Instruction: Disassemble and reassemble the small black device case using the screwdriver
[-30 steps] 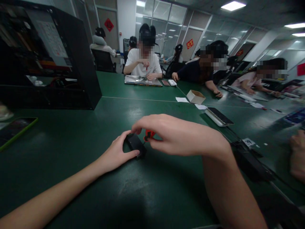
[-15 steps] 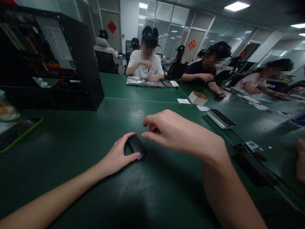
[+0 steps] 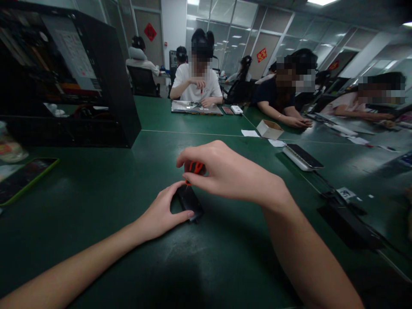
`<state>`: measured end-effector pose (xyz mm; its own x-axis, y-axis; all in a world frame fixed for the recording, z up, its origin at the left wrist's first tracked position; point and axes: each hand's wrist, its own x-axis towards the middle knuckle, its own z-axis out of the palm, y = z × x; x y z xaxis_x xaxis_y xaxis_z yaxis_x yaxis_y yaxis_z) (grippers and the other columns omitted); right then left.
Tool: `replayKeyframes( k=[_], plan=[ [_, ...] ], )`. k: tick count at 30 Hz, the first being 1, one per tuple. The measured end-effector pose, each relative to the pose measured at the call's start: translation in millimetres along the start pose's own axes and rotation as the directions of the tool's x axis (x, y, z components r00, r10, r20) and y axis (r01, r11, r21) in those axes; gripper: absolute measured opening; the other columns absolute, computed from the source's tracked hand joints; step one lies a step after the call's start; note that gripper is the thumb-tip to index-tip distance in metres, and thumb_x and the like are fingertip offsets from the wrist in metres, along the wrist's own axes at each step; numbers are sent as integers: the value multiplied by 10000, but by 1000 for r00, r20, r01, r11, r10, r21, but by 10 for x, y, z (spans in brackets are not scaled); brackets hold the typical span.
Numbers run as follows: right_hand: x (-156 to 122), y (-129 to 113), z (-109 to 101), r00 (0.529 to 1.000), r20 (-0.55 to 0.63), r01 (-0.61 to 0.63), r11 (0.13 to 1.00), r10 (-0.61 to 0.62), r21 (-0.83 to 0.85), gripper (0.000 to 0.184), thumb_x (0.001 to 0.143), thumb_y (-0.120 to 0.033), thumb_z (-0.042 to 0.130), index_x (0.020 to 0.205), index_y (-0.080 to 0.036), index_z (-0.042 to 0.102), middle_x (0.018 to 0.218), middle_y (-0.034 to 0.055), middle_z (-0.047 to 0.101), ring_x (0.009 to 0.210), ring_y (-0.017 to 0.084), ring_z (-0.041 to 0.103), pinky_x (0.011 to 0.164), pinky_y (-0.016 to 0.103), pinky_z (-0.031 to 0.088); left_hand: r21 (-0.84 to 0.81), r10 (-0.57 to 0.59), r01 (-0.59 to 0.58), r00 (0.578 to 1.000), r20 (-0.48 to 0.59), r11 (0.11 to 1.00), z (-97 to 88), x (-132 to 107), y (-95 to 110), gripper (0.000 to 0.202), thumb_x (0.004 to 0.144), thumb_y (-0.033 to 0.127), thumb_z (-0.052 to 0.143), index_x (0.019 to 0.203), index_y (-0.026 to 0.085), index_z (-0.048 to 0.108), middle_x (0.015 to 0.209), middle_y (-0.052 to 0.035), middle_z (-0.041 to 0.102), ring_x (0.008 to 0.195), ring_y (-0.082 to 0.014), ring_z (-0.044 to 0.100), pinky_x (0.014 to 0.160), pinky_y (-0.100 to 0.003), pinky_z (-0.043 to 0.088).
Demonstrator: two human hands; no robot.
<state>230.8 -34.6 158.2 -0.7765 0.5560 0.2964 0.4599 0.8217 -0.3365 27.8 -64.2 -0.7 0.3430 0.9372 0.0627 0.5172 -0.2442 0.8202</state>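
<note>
1. While the left hand (image 3: 164,212) steadies a small black box (image 3: 190,202) on the green table (image 3: 106,184), its thumb lies on the near end and its forefinger reaches the far end; thumb and forefinger are spread wide around the box, and the other fingers are mostly hidden.
2. The right hand (image 3: 222,169) is over the far end of the box, thumb and fingers curled around the red and black handle of a screwdriver (image 3: 195,167), pinching it.
3. The screwdriver points down at the box; whether its tip touches the surface, I cannot tell.
4. To the left stand an open computer case (image 3: 122,86) and, nearer, a phone (image 3: 28,178) with a green edge, lying flat.
5. Beyond the right hand, an open carton (image 3: 269,130) sits beside 2 pieces of white paper (image 3: 250,133).
6. Across the table, 1 co-worker in a white shirt (image 3: 198,81) bends over a flat panel (image 3: 196,108); another, in a dark top (image 3: 273,92), leans on the table.
</note>
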Motion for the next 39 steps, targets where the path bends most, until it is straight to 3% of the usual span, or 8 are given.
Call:
replayKeyframes(
  k=[10,17,21,27,31,33,36,39],
  plan=[
    [46,38,63,1000,4,-30,999,30,-26,157,934,-158,626,1068,-139,707,957,41,740,861,153,655,760,255,416,23,-29,29,1000,1,999,-3,7,-22,879,807,501,793,1540,186,423,1553,-171,506,1416,-406,487,1180,-591,393],
    [58,42,31,967,-13,-253,957,254,-145,161,949,-204,621,1030,-133,740,945,83,760,884,199,682,764,284,421,46,7,-7,1000,-14,999,-16,-14,6,819,819,516,779,1521,243,458,1526,-134,538,1386,-385,522,1177,-567,406],
    [59,103,20,943,2,-330,936,332,-120,169,945,-198,624,1019,-130,760,955,93,772,873,194,693,764,276,440,55,-8,9,1000,-3,998,-16,-25,-15,819,825,536,770,1527,264,447,1515,-132,544,1376,-387,528,1159,-572,422],
    [57,163,10,969,11,-245,966,246,-87,150,932,-184,645,1007,-123,761,923,83,761,836,169,674,756,261,432,62,8,-7,1000,-13,998,-22,-33,-25,789,836,501,759,1521,267,445,1516,-121,545,1379,-377,524,1166,-562,414],
    [75,56,69,996,39,-78,991,82,-112,170,988,-247,619,994,-117,728,931,83,731,851,173,644,746,279,413,54,-8,10,1000,-23,998,-9,-17,-9,812,823,503,762,1516,230,439,1524,-141,532,1386,-387,512,1178,-577,390],
    [74,-13,112,999,35,9,998,-7,-68,193,1013,-222,577,1130,-112,684,978,80,718,891,176,634,775,286,419,35,-13,13,1000,-25,999,-3,-12,3,793,817,499,761,1490,203,463,1503,-154,550,1367,-395,527,1173,-580,394],
    [43,-82,134,998,44,46,999,-47,25,424,993,-82,508,1415,-107,484,1089,89,695,959,176,626,825,290,439,20,1,0,1000,-22,1000,-2,-13,15,732,813,501,759,1431,193,515,1441,-157,601,1321,-407,564,1147,-583,423],
    [-3,-103,86,995,95,15,1000,-17,27,361,967,-77,520,1326,-115,516,1101,95,686,955,188,627,788,288,443,24,1,0,999,-34,1000,-2,-17,2,758,809,505,769,1445,201,491,1450,-159,592,1330,-414,556,1136,-582,436]
  ],
)
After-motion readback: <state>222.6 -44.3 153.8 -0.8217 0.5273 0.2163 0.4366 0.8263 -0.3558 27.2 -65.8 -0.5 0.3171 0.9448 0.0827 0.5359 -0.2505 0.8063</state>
